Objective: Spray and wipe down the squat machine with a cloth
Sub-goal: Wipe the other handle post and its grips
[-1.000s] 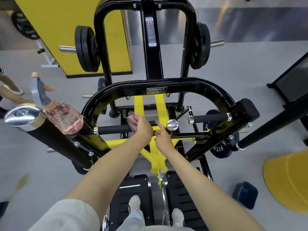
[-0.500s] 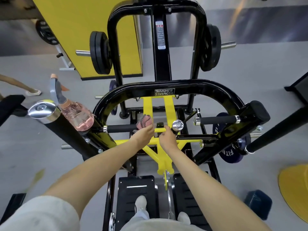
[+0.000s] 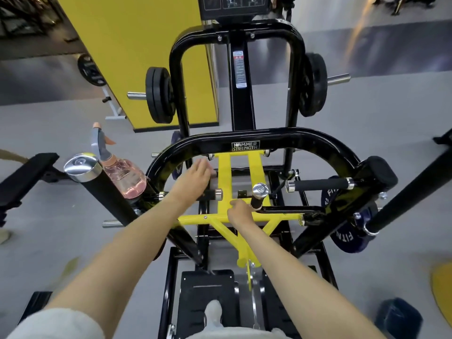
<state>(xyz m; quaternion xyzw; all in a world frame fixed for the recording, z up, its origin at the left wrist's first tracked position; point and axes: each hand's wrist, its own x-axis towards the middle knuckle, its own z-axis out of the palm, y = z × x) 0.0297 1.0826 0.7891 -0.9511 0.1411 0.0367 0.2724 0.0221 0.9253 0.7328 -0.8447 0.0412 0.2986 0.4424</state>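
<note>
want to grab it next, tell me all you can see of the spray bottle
The spray bottle is clear, plastic by its look, holding pink liquid, with a grey trigger head and peach nozzle. It leans at the left, between a chrome-capped black bar and the curved black frame. Neither hand touches it.

Yellow partition (image 3: 146, 57), blue block (image 3: 397, 319), grey floor (image 3: 367, 113)

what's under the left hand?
Left hand is spread above the black handle bar, chrome end cap showing. No cloth clearly visible; the palm covers anything under it.
</note>
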